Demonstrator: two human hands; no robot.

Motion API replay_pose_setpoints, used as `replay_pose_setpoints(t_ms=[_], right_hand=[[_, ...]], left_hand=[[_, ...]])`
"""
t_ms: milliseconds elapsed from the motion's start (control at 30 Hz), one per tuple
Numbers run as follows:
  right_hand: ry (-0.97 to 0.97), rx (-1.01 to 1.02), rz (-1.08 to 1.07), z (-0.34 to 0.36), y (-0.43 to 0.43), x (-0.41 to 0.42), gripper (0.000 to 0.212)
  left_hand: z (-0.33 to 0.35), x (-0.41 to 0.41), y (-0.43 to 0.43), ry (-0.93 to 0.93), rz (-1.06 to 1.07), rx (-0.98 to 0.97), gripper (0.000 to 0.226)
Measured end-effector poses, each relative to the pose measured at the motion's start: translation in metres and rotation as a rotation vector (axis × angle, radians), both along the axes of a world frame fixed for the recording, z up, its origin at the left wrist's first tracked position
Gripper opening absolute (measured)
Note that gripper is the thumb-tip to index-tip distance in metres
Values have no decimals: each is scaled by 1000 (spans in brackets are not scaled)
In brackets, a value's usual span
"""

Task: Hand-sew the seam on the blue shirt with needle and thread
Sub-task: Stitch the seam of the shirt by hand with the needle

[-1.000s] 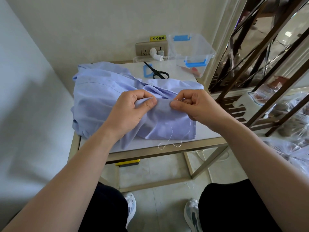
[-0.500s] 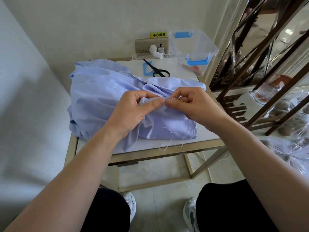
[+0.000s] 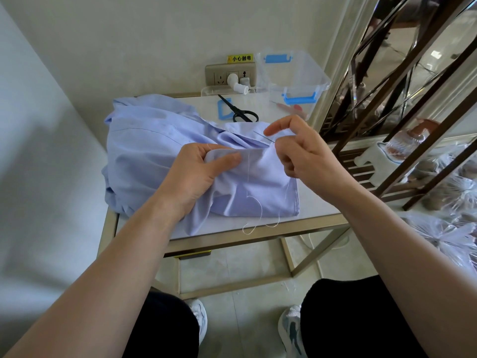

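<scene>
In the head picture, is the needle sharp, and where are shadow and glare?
Head view: needle and thread are sharp against the shirt; a soft shadow lies on the left wall; the glass at right shows glare.

Scissors [image 3: 238, 112], box [image 3: 293, 81] block far side (near edge free).

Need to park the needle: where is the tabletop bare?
Bare: the front right corner of the table, between the shirt and the rim, though thread trails nearby. Crowded: the back, with scissors, spool and clear box.
</scene>
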State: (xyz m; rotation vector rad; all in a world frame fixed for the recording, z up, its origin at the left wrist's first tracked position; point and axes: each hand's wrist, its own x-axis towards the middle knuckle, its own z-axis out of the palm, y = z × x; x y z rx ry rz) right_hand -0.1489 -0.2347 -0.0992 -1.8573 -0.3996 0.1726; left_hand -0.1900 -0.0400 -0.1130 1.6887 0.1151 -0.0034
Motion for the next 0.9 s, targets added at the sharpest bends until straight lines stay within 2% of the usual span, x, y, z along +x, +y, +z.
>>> replay_pose_setpoints(t_ms=[200, 467, 900], right_hand=[[-67, -48, 198, -4, -5, -3, 23], [-96, -147, 87, -9, -3, -4, 22], [-92, -164, 83, -7, -2, -5, 30]], left_hand=[[-2, 1, -1, 20, 17, -23, 8], [0, 1, -2, 18, 28, -24, 9], [0, 2, -1, 8, 2, -21, 9]])
